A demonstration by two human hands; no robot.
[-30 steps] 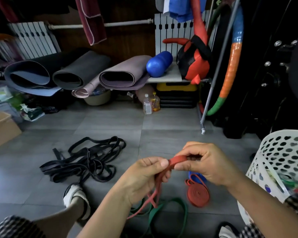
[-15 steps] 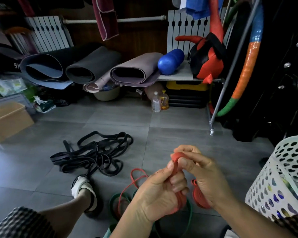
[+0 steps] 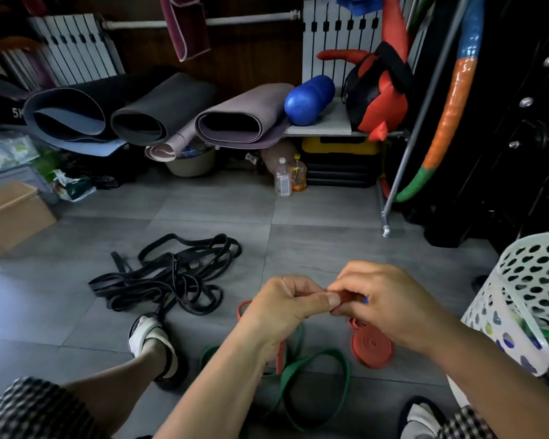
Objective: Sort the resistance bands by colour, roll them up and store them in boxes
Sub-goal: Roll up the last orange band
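Both hands have drawn level since a moment ago: my left hand (image 3: 282, 308) and right hand (image 3: 390, 305) now pinch the red band (image 3: 346, 296) between thumbs and fingers. Its tail hangs below my left hand over the green band (image 3: 293, 370) on the floor, near a rolled red band (image 3: 373, 346).

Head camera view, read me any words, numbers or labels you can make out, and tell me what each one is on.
"5K": white characters on the dark object at far left, cut off by the rolled mat in front of it.
Label on the clear bottle: too blurred to read.
Label on the orange bottle: too blurred to read.
Print on the green and white packets: too blurred to read.
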